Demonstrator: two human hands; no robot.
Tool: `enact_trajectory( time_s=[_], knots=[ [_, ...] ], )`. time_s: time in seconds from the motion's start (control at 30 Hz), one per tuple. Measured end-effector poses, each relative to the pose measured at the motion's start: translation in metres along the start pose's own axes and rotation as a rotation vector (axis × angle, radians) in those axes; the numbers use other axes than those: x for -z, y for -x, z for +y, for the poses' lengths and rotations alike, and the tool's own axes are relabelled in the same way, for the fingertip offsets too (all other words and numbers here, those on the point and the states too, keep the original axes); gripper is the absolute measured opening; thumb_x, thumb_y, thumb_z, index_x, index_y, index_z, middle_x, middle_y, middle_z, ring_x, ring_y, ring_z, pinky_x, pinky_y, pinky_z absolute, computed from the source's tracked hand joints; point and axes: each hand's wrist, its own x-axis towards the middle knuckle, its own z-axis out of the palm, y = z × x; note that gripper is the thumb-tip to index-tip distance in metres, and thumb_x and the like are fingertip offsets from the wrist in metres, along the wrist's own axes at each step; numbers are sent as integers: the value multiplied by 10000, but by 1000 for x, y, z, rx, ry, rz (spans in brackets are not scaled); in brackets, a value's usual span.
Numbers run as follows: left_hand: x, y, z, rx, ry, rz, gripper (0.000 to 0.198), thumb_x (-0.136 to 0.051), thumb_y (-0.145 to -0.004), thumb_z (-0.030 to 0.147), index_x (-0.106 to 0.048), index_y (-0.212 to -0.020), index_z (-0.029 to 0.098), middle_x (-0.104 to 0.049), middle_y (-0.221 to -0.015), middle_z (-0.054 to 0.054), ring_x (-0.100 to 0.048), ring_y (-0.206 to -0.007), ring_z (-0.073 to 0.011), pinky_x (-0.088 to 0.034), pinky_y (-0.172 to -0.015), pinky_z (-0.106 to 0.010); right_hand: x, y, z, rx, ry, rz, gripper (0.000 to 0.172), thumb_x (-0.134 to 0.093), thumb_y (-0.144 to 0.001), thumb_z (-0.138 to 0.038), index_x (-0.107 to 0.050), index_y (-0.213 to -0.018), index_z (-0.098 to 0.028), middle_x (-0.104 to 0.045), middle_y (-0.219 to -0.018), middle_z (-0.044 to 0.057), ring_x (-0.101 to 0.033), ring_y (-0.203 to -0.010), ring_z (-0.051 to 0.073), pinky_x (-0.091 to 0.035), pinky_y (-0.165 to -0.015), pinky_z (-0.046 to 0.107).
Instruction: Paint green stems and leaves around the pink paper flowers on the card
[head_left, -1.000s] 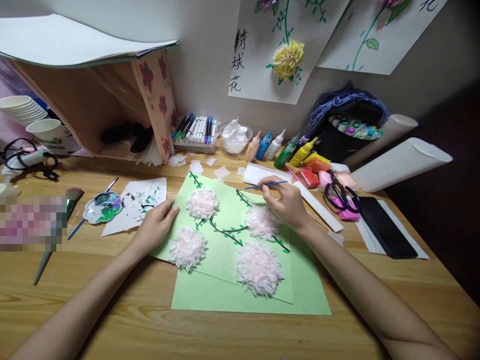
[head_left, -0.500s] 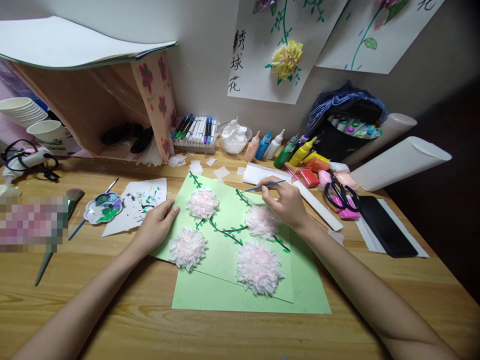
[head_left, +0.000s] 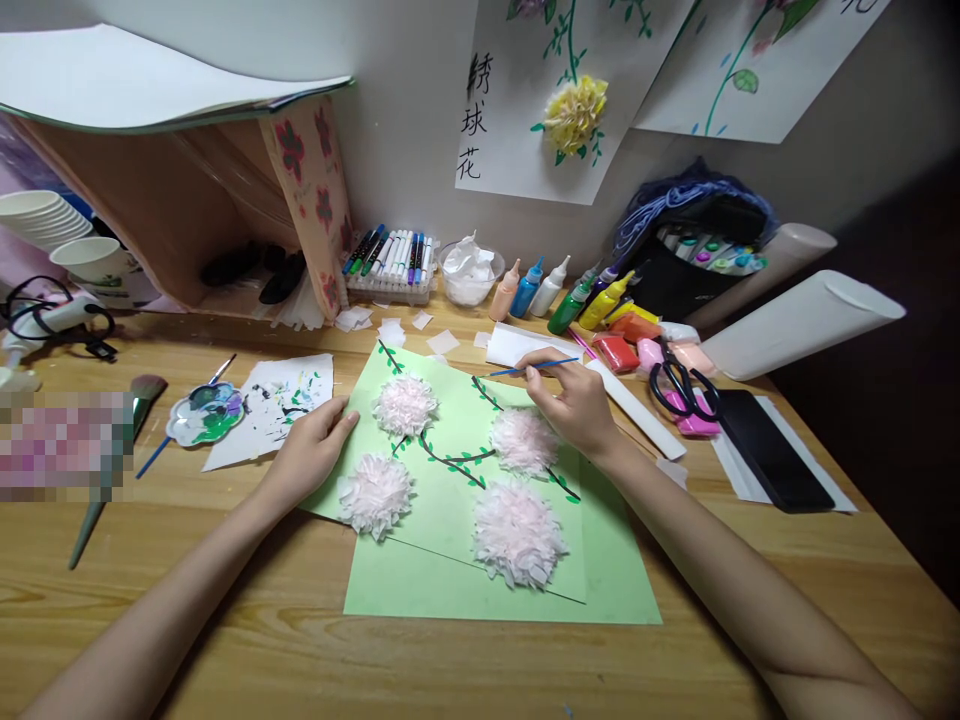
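A light green paper sheet (head_left: 457, 470) lies on the wooden desk, with several pale pink tissue flowers (head_left: 519, 535) glued on and painted dark stems with green leaves. My right hand (head_left: 574, 400) pinches a thin blue paintbrush (head_left: 536, 368), its tip touching the upper stem near the sheet's far edge. My left hand (head_left: 311, 450) rests flat on the sheet's left edge, fingers stretched out and together, holding it down.
A paint palette (head_left: 204, 413) and smeared test paper (head_left: 277, 400) lie left. Markers (head_left: 390, 260), paint bottles (head_left: 555, 295), clay blocks, scissors (head_left: 682, 390), a black phone (head_left: 772, 450) and rolled paper (head_left: 802, 320) crowd the back and right. Paper cups (head_left: 45, 225) stand far left.
The brush and my right hand shifted very slightly along the upper stem. My left hand has stayed in place.
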Motion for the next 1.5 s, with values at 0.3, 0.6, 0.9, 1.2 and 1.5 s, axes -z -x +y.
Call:
enact_trajectory(
  time_s=[0.3,0.6,0.9,1.2,1.5],
  knots=[
    [0,1,2,-13,-2,-2,297,-413,-870,468,-525,-792,205,-594,-771,-21,-553,-754,-216,-403,-686,-308,-1,1,1,8,1,-22,127,-480,-862,-161,-589,-824,-215,-676,-803,24,-656,-744,180,-501,-716,309],
    [0,1,4,3,4,-8,300,-413,-869,470,-523,-796,201,-599,-784,-24,-537,-739,-207,-394,-683,-308,-1,1,1,14,12,-17,134,-482,-870,-158,-594,-810,-202,-680,-810,32,-655,-739,176,-501,-710,305],
    [0,2,5,4,13,-8,273,-424,-873,451,-497,-772,208,-518,-707,12,-496,-702,-190,-361,-657,-287,-1,1,2,29,18,-13,123,-487,-869,-156,-598,-834,-196,-682,-815,31,-659,-749,170,-503,-717,299],
    [0,1,2,6,3,-10,286,-419,-875,459,-519,-794,203,-539,-735,2,-500,-711,-193,-364,-663,-292,0,0,1,26,12,-15,117,-488,-869,-159,-595,-844,-197,-677,-810,26,-654,-754,166,-500,-720,297],
    [0,1,2,8,15,-20,291,-416,-874,465,-524,-809,204,-583,-794,-18,-535,-765,-214,-381,-697,-303,-1,0,1,31,10,-13,120,-488,-868,-151,-598,-845,-193,-676,-810,30,-658,-753,168,-502,-717,299]
  ],
)
